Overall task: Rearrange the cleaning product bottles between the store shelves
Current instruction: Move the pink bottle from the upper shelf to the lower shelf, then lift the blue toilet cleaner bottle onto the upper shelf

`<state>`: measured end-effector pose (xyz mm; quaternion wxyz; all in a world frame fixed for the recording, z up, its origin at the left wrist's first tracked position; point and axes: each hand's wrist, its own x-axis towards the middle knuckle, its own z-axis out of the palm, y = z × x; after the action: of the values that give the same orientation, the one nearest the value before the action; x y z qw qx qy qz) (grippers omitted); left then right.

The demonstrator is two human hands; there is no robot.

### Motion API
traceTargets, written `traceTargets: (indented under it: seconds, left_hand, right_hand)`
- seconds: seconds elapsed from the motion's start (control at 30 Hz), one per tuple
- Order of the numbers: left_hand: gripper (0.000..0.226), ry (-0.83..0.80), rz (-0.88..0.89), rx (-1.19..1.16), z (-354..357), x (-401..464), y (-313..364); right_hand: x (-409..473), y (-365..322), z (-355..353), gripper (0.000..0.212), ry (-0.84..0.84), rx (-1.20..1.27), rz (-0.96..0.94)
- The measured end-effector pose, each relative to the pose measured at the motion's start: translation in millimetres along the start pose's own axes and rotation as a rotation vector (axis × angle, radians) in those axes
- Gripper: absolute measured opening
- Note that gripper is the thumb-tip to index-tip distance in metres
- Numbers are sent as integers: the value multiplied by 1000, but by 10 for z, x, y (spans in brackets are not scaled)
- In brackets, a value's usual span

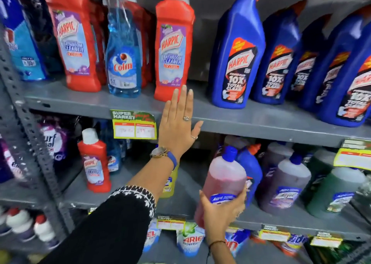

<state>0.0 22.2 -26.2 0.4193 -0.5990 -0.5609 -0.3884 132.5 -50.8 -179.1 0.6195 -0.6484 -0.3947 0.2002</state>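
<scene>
I am mid-move: my right hand (pixel 219 213) has its grip wrapped tight around the pink bottle (pixel 222 183), while my left hand (pixel 178 123), flat and empty, reaches up toward the red bottle (pixel 173 48), which I think it must grab next.

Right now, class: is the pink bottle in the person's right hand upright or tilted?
Tilted. The pink bottle leans left, blue cap uppermost, gripped low by the right hand.
</scene>
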Motion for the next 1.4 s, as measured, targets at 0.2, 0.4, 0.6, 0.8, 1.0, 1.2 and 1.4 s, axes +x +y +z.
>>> traceTargets:
  seconds: [0.2, 0.4, 0.6, 0.8, 1.0, 1.2, 1.4]
  left_hand:
    - [66, 49, 14, -4, 32, 14, -1]
    - [59, 56, 22, 11, 57, 31, -11]
    - [59, 92, 13, 25, 81, 12, -3]
    - [60, 67, -1, 24, 58, 9, 9]
    - [63, 68, -7, 29, 53, 4, 9]
    - [63, 81, -10, 29, 56, 1, 13]
    - [61, 67, 1, 58, 79, -17, 4]
  right_hand:
    - [229, 271, 468, 123, -77, -77, -54]
    - [380, 403, 792, 122, -91, -53, -35]
    - [370, 475, 832, 124, -119, 11, -2]
    - [258, 533, 659, 122, -162, 26, -29]
    - [624, 459, 180, 101, 153, 56, -177]
    - [1291, 326, 85, 119, 84, -142, -112]
    - [1302, 343, 60, 100, 74, -132, -103]
